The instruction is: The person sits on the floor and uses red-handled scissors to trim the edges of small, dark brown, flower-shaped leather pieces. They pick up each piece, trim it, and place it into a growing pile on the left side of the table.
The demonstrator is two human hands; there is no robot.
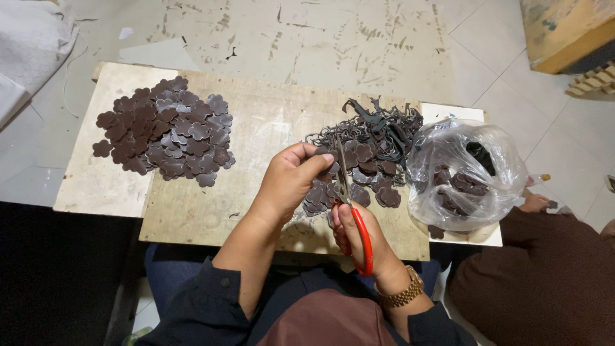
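Observation:
My left hand (289, 181) pinches a small dark brown flower-shaped piece (325, 172) over the wooden board (256, 134). My right hand (362, 240) grips red-handled scissors (351, 205), the blades pointing up beside that piece. Just behind the hands lies a pile of brown cut-outs mixed with dark trimmings (371, 154). A neat heap of finished brown flower shapes (168, 131) sits at the board's left.
A clear plastic bag (467, 173) holding more brown pieces lies on a white board at the right. Another person's dark brown sleeve and hand (535, 205) are at the far right. A yellow wooden box (564, 32) stands at the top right on the tiled floor.

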